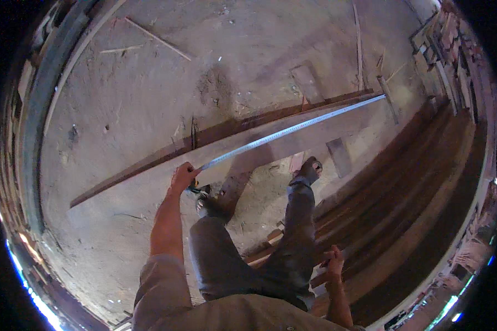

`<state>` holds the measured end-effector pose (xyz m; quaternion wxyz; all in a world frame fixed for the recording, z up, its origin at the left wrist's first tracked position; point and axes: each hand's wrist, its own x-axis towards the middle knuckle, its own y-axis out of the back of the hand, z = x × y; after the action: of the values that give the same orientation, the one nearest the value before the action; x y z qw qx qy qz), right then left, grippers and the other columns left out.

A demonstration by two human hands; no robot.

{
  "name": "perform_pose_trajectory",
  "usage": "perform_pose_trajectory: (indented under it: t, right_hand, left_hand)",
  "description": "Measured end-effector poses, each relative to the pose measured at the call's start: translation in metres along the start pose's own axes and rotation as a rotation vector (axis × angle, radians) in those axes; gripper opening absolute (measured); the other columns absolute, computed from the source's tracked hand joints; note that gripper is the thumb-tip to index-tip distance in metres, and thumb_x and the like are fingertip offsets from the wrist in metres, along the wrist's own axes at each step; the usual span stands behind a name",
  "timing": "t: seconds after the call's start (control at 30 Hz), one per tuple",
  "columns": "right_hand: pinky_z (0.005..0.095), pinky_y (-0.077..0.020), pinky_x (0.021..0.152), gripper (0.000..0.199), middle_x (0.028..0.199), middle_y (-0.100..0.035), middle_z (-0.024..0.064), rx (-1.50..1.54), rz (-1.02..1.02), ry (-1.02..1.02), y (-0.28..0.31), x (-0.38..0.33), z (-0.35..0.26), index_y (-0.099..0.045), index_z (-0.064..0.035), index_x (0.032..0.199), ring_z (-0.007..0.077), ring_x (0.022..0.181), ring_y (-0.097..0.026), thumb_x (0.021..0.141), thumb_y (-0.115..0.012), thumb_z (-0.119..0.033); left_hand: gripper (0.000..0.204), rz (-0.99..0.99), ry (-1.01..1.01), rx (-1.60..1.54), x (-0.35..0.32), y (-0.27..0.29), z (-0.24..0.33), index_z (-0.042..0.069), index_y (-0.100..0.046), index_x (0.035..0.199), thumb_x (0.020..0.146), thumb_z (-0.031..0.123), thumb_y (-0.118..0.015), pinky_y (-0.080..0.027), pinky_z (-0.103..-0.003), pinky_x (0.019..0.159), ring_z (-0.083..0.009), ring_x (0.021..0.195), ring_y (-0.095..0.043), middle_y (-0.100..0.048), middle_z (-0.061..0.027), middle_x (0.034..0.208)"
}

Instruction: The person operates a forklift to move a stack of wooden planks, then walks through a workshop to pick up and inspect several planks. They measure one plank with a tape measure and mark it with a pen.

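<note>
My left hand (184, 177) is closed around a tape measure (194, 186), whose dark and yellow case shows just below the fingers. Its pale blade (292, 128) runs out to the right along a long wooden plank (309, 137) lying on the ground. The blade's far end rests by the plank's right end. Down beside my right thigh is my right hand (333, 261), its fingers curled; anything inside them is too small to make out. My feet stand at the near side of the plank.
Long dark timbers (403, 204) lie side by side at the right. More wood is piled along the left rim (33, 138) and the far right (453, 60). Short wood pieces (339, 157) lie under the plank, and thin sticks (157, 38) are scattered on the dirt floor (143, 99).
</note>
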<state>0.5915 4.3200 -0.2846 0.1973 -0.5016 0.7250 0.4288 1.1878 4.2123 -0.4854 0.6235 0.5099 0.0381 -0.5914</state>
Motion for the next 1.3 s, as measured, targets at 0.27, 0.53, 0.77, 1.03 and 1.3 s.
perform_pose_trajectory:
  t: [0.27, 0.53, 0.77, 1.03, 1.3]
  right_hand:
    - [0.0335, -0.0515, 0.066, 0.030, 0.096, -0.065, 0.0104, -0.569, -0.054, 0.147, -0.053, -0.001, 0.076, -0.060, 0.0024, 0.112, 0.0181, 0.079, -0.062, 0.092, -0.060, -0.019]
    - [0.0318, -0.0513, 0.071, 0.027, 0.088, -0.064, 0.0077, -0.530, -0.304, 0.356, -0.215, 0.173, 0.079, -0.062, -0.0004, 0.107, 0.0168, 0.078, -0.063, 0.091, -0.063, -0.022]
    - [0.0270, -0.0509, 0.063, 0.017, 0.083, -0.064, 0.0049, -0.176, -0.450, 0.532, -0.343, 0.282, 0.042, -0.064, -0.0033, 0.102, 0.0121, 0.069, -0.061, 0.092, -0.064, -0.017]
    - [0.0271, -0.0514, 0.064, 0.014, 0.082, -0.063, 0.0042, -0.039, -0.383, 0.695, -0.447, 0.344, -0.009, -0.063, -0.0031, 0.102, 0.0112, 0.069, -0.060, 0.091, -0.063, -0.011]
    - [0.0265, -0.0501, 0.062, 0.014, 0.078, -0.063, 0.0031, -0.145, -0.403, 0.783, -0.448, 0.393, -0.019, -0.063, -0.0026, 0.102, 0.0107, 0.068, -0.060, 0.089, -0.064, -0.009]
  left_hand:
    - [0.040, 0.086, 0.033, 0.036, 0.032, 0.004, -0.112, 0.005, -0.062, 0.084, 0.078, 0.044, -0.070, -0.048, -0.045, 0.071, -0.0322, 0.081, -0.064, -0.066, -0.0156, 0.082]
    - [0.030, 0.229, -0.106, -0.052, 0.123, -0.057, -0.178, 0.006, -0.062, 0.079, 0.078, 0.034, -0.073, -0.048, -0.043, 0.075, -0.0316, 0.087, -0.062, -0.065, -0.0138, 0.089]
    - [0.029, 0.261, -0.165, -0.020, 0.154, -0.088, -0.206, 0.005, -0.060, 0.082, 0.078, 0.030, -0.073, -0.047, -0.043, 0.078, -0.0344, 0.093, -0.058, -0.060, -0.0124, 0.105]
    - [0.026, 0.199, -0.269, -0.010, 0.166, -0.085, -0.212, 0.001, -0.057, 0.081, 0.077, 0.021, -0.074, -0.045, -0.041, 0.075, -0.0321, 0.086, -0.056, -0.058, -0.0122, 0.089]
    - [0.024, 0.226, -0.191, -0.007, 0.160, -0.088, -0.205, 0.001, -0.058, 0.076, 0.076, 0.018, -0.075, -0.046, -0.038, 0.072, -0.0297, 0.082, -0.058, -0.058, -0.0131, 0.085]
